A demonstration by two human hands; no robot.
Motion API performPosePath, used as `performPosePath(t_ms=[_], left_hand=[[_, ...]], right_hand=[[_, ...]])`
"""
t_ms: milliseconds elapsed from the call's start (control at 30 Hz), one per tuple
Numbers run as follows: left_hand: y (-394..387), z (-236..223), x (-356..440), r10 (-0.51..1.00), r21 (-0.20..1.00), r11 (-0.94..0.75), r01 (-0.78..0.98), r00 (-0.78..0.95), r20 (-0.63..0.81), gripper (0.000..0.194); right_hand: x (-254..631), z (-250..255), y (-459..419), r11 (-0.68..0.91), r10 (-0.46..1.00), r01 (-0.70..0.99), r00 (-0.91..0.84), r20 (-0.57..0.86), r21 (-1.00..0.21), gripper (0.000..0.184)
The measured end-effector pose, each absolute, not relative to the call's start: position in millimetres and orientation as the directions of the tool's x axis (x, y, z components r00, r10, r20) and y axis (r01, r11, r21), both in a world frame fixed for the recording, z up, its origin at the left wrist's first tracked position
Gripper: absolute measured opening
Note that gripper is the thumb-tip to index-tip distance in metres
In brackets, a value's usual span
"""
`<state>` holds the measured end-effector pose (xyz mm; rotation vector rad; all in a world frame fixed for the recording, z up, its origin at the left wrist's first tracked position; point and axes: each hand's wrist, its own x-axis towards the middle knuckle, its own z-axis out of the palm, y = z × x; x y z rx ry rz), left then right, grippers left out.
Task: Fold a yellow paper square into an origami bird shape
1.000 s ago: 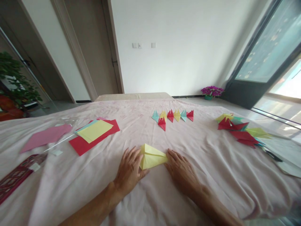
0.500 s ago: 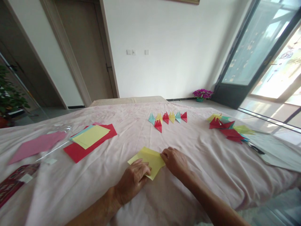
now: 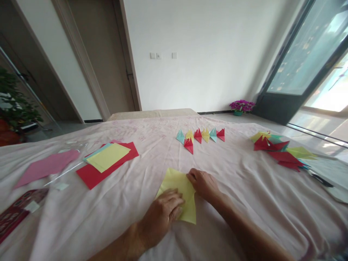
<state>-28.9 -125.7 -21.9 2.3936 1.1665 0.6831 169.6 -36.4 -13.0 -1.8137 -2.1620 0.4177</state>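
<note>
A yellow sheet of origami paper [image 3: 178, 178] lies on the cloth in front of me, with faint crease lines. My left hand [image 3: 163, 214] rests on its lower left part, fingers stretched out flat over the sheet and slightly blurred. At the paper's right edge, my right hand [image 3: 202, 184] has its fingers curled and pinches the border near the upper corner. Beyond the sheet stand several small folded paper figures in a row, among them a red one [image 3: 188, 145] in front and a light blue one [image 3: 180, 136] at the left end.
To the left lie a red sheet [image 3: 91, 177] under a yellow sheet [image 3: 108, 157], a pink sheet [image 3: 49, 167] and a phone-like red item [image 3: 20, 206]. On the right are a pile of folded papers [image 3: 285, 157] and a black-handled tool [image 3: 320, 179]. A pink cloth [image 3: 146, 145] covers the surface.
The yellow paper has turned on the cloth, its lower corner now further right and nearer me. My left hand's fingers have spread flatter. The view has shifted slightly left.
</note>
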Motion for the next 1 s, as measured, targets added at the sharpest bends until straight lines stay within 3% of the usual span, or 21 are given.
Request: performPosePath(t_ms=[33,100,167,267,300,367,633,867,1000], left_hand=[[-121,-24,-31,0.821,0.470,-0.565,0.678,0.520,0.237,0.030],[-110,-29,-36,0.846,0.337,-0.533,0.776,0.500,0.185,0.051],[-101,-32,-40,0.882,0.269,-0.472,0.840,0.447,0.151,0.066],[-96,-38,-39,0.910,0.248,-0.413,0.877,0.383,0.162,0.065],[-96,-41,-37,0.912,0.250,-0.407,0.879,0.372,0.175,0.063],[-100,-46,-31,0.908,0.264,-0.409,0.874,0.363,0.207,0.061],[-110,-45,-6,0.894,0.367,-0.445,0.817,0.383,0.231,0.058],[-100,-41,-6,0.860,0.273,-0.502,0.821,0.440,0.259,0.055],[-100,-45,-7,0.839,0.242,-0.526,0.815,0.453,0.300,0.057]], right_hand=[[171,-14,-33,0.166,0.985,0.888,-0.171,0.028,-0.429,0.027],[174,-15,-27,0.158,0.984,0.851,-0.175,0.014,-0.502,0.022],[179,-17,-24,0.144,0.985,0.809,-0.175,0.001,-0.570,0.023],[182,-23,-30,0.077,0.992,0.665,-0.129,-0.013,-0.743,0.063],[183,-25,-36,0.005,0.997,0.497,-0.072,-0.035,-0.868,0.075],[181,-28,-49,-0.069,0.996,0.231,-0.037,-0.080,-0.970,0.092],[181,-18,-45,-0.070,0.997,0.081,0.036,-0.067,-0.994,0.094],[198,-29,-51,-0.131,0.990,0.169,0.072,-0.120,-0.977,0.102],[211,-35,-64,-0.110,0.994,0.115,0.024,-0.108,-0.987,0.103]])
